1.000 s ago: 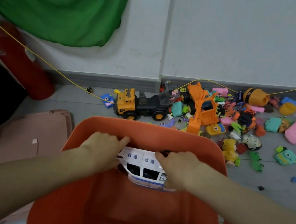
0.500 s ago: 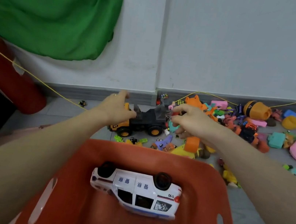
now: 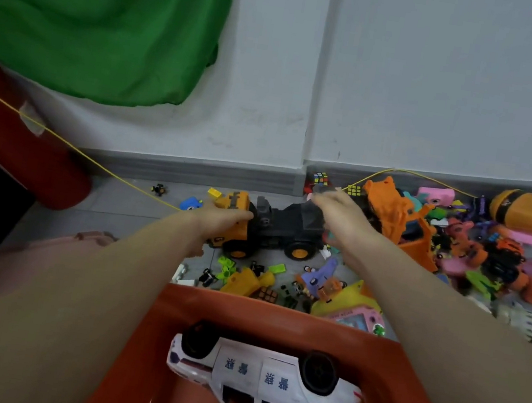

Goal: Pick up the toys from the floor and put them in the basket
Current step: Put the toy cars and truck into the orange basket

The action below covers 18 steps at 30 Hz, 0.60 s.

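An orange basket (image 3: 386, 354) stands on the floor right below me. A white toy police car (image 3: 265, 382) lies upside down inside it. Beyond the basket a yellow and black toy truck (image 3: 273, 233) stands on the grey floor on its wheels. My left hand (image 3: 222, 217) wraps the truck's yellow cab at its left end. At the other end, my right hand (image 3: 337, 210) grips the top of the black rear. Small loose toys (image 3: 314, 282) lie scattered between the truck and the basket.
A dense pile of coloured toys, with an orange digger (image 3: 400, 218), fills the floor to the right along the wall. A red cylinder (image 3: 24, 148) leans at the left under a green cloth (image 3: 96, 13). A yellow cord (image 3: 97, 164) crosses the floor. A pink lid (image 3: 42, 254) lies left of the basket.
My hands let go of the police car in the basket and reached forward to the truck. Both now hold it, and my view has moved closer to the wall.
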Tool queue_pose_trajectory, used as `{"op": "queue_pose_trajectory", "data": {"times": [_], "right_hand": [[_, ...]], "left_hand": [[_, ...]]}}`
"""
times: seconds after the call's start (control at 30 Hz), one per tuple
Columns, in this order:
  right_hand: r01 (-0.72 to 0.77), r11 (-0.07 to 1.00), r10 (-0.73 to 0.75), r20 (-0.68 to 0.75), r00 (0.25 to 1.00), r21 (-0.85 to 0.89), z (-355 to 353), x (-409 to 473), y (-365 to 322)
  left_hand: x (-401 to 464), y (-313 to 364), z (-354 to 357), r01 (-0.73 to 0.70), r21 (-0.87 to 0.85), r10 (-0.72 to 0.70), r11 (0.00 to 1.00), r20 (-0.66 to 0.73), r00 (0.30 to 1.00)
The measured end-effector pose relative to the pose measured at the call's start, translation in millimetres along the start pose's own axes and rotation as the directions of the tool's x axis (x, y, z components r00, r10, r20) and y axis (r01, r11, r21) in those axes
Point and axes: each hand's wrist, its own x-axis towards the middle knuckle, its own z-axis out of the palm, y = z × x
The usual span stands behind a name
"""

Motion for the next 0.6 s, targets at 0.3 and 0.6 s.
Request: {"op": "queue_pose_trajectory", "data": {"times": [0.3, 0.6], "right_hand": [[0.241, 0.967, -0.208, -0.285, 0.936, 0.086, -7, -47, -30], [0.629, 0.775, -0.578, -0.479, 0.661, -0.066, -10, -124, -110]], "left_hand": [[-30, 10, -29, -0.174, -0.148, 0.158, 0.974, -0.108, 0.981], [-147, 36, -76, -0.314, 0.411, 0.271, 0.856, 0.160, 0.949]]}}
